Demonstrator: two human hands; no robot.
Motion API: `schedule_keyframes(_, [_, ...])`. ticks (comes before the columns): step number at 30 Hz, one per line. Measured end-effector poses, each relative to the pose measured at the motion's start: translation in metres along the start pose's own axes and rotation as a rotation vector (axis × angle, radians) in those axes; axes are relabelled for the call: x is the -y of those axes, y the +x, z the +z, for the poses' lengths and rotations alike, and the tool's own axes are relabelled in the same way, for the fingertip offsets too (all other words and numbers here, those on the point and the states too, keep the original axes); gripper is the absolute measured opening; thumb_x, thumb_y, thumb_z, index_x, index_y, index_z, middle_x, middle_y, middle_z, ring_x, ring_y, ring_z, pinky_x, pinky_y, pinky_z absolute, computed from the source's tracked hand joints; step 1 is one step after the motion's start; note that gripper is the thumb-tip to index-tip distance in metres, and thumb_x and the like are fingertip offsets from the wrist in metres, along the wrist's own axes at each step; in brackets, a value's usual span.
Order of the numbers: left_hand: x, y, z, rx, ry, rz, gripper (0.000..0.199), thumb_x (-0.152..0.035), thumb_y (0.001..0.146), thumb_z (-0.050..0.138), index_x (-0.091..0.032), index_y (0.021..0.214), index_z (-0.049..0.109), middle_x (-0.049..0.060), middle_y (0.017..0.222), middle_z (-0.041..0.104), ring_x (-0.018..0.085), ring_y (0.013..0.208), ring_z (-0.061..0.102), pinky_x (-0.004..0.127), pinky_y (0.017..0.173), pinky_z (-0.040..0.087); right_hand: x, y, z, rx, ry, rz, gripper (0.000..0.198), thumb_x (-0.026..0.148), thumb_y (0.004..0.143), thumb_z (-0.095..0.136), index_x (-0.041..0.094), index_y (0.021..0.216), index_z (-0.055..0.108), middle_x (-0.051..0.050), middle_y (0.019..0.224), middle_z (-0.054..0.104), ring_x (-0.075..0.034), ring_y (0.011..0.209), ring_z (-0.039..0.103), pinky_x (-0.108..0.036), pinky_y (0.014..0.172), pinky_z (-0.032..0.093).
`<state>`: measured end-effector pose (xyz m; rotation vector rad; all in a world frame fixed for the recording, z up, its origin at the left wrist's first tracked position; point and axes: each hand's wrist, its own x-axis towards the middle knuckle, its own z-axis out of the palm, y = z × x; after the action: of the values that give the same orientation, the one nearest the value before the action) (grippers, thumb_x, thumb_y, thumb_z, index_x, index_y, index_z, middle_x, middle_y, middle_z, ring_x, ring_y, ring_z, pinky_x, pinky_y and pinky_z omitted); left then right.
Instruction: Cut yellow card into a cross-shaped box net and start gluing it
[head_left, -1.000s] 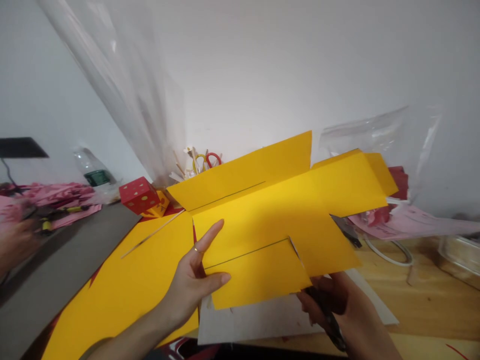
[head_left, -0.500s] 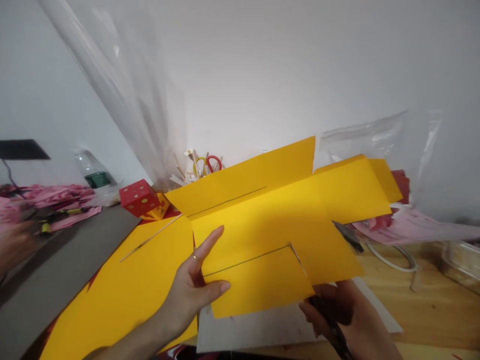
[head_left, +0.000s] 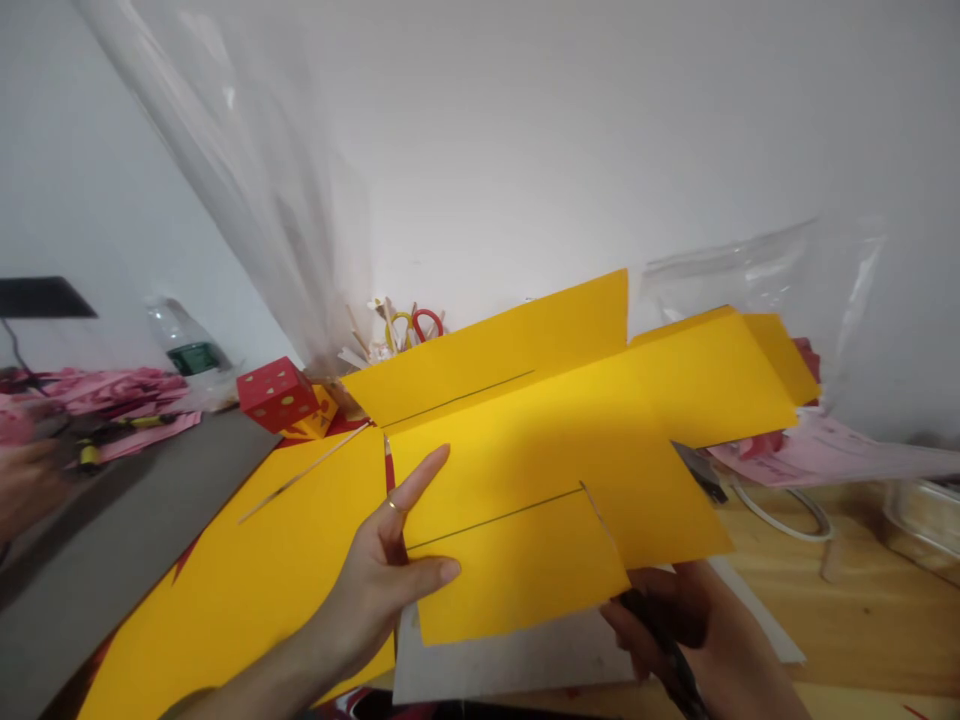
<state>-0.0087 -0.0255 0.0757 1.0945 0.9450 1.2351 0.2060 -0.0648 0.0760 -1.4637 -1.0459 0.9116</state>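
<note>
**Left hand (head_left: 384,562) pinching a yellow card (head_left: 517,440), right hand (head_left: 694,615) wrapped round a dark tool (head_left: 661,642)**

So, laying a clock face over your view: your left is down at 7 o'clock, pretty much closed on the card's near-left edge. Your thumb lies on the near flap and your index finger, the one with a ring (head_left: 392,505), stretches over the face. The other fingers are tucked out of sight.

Your right is between 4 and 5, curled snugly around that tool right at the card's lower edge. Most of it is hidden in your grip, so I can't tell what exactly it is.

The card sits across the middle of your view and just below, held up at a tilt over a white sheet (head_left: 510,660) at 6. Its far flap is bent upward, one arm sticks out toward 3, and there's a dark ruled line (head_left: 495,517) on the near part. A slit (head_left: 601,520) runs from that line's right end down toward your tool.

Round the edges: a big yellow sheet (head_left: 247,580) at 8, a red box (head_left: 277,393) with pale spots at 9, and a plastic bottle (head_left: 184,340) farther out that way. Red-handled scissors (head_left: 428,325) poke up at 10. Someone else's hand (head_left: 30,490), kinda blurry, is between 8 and 9, near some pink scraps (head_left: 127,390). At 3 you've got a pink sheet (head_left: 840,450).
</note>
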Motion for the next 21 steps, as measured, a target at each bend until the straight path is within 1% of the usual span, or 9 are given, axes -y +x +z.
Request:
schedule_keyframes(2, [0.000,-0.001,0.001,-0.008,-0.008,-0.009,0.075,-0.021,0.058,0.080,-0.034,0.126,0.052,-0.002,0.151,0.024,0.036,0.138,0.017,0.042,0.094,0.049,0.000,-0.001,0.000,-0.029,-0.011,0.018,0.028,0.033,0.055,0.067,0.022,0.071,0.047,0.007,0.046,0.051,-0.011,0.041,0.046,-0.022,0.039,0.031])
schedule_keyframes(3, [0.001,-0.001,0.001,-0.017,0.009,0.005,0.074,-0.021,0.058,0.080,-0.034,0.125,0.053,-0.003,0.151,0.026,0.035,0.139,0.014,0.042,0.097,0.046,0.000,-0.001,0.000,-0.051,-0.019,0.023,0.027,0.034,0.054,0.068,0.022,0.069,0.048,0.006,0.047,0.053,-0.012,0.041,0.048,-0.022,0.039,0.032])
schedule_keyframes(7, [0.004,-0.002,-0.003,-0.027,0.095,0.089,0.073,-0.022,0.058,0.081,-0.033,0.125,0.054,-0.002,0.148,0.031,0.028,0.140,0.004,0.042,0.112,0.024,-0.004,-0.001,-0.001,-0.091,-0.054,-0.002,0.026,0.035,0.053,0.069,0.022,0.066,0.050,0.004,0.045,0.053,-0.013,0.039,0.048,-0.024,0.037,0.034])
schedule_keyframes(9, [0.006,-0.002,-0.005,-0.018,0.119,0.120,0.073,-0.022,0.060,0.080,-0.031,0.127,0.052,0.000,0.148,0.031,0.027,0.140,0.003,0.042,0.113,0.018,-0.005,0.000,-0.002,-0.075,-0.060,-0.014,0.026,0.035,0.053,0.070,0.022,0.065,0.051,0.004,0.045,0.053,-0.012,0.038,0.047,-0.024,0.036,0.034])
schedule_keyframes(10, [0.006,-0.002,-0.006,-0.015,0.127,0.125,0.073,-0.022,0.060,0.080,-0.031,0.127,0.052,0.000,0.148,0.031,0.027,0.140,0.004,0.042,0.113,0.018,-0.005,0.000,-0.003,-0.064,-0.055,-0.009,0.026,0.035,0.054,0.070,0.022,0.065,0.051,0.004,0.045,0.054,-0.012,0.038,0.047,-0.024,0.036,0.034])
schedule_keyframes(12, [0.004,-0.002,-0.005,-0.004,0.125,0.109,0.074,-0.023,0.059,0.080,-0.031,0.127,0.052,-0.001,0.149,0.029,0.028,0.140,0.005,0.041,0.112,0.023,-0.003,0.000,-0.004,-0.032,-0.042,0.017,0.026,0.035,0.053,0.072,0.022,0.064,0.052,0.004,0.045,0.054,-0.012,0.038,0.048,-0.024,0.037,0.035])
schedule_keyframes(16, [-0.001,-0.003,-0.001,0.004,0.048,-0.003,0.075,-0.023,0.058,0.081,-0.033,0.126,0.052,-0.003,0.151,0.022,0.034,0.140,0.009,0.040,0.098,0.045,0.005,-0.001,-0.007,0.030,-0.025,0.082,0.025,0.031,0.052,0.074,0.021,0.058,0.052,0.004,0.043,0.054,-0.012,0.038,0.047,-0.023,0.038,0.035])
schedule_keyframes(18, [-0.002,-0.003,0.000,0.002,0.031,-0.021,0.075,-0.021,0.057,0.081,-0.035,0.125,0.053,-0.005,0.152,0.020,0.034,0.140,0.007,0.039,0.096,0.047,0.007,-0.002,-0.007,0.030,-0.008,0.117,0.025,0.028,0.050,0.074,0.020,0.055,0.051,0.004,0.043,0.054,-0.011,0.039,0.048,-0.023,0.039,0.036])
schedule_keyframes(21, [0.000,-0.003,-0.002,0.004,0.050,0.007,0.074,-0.021,0.058,0.080,-0.035,0.125,0.053,-0.005,0.151,0.022,0.032,0.140,0.003,0.041,0.102,0.041,0.009,-0.002,-0.007,0.006,-0.001,0.139,0.022,0.025,0.047,0.073,0.020,0.054,0.052,0.004,0.043,0.054,-0.013,0.041,0.048,-0.023,0.039,0.037])
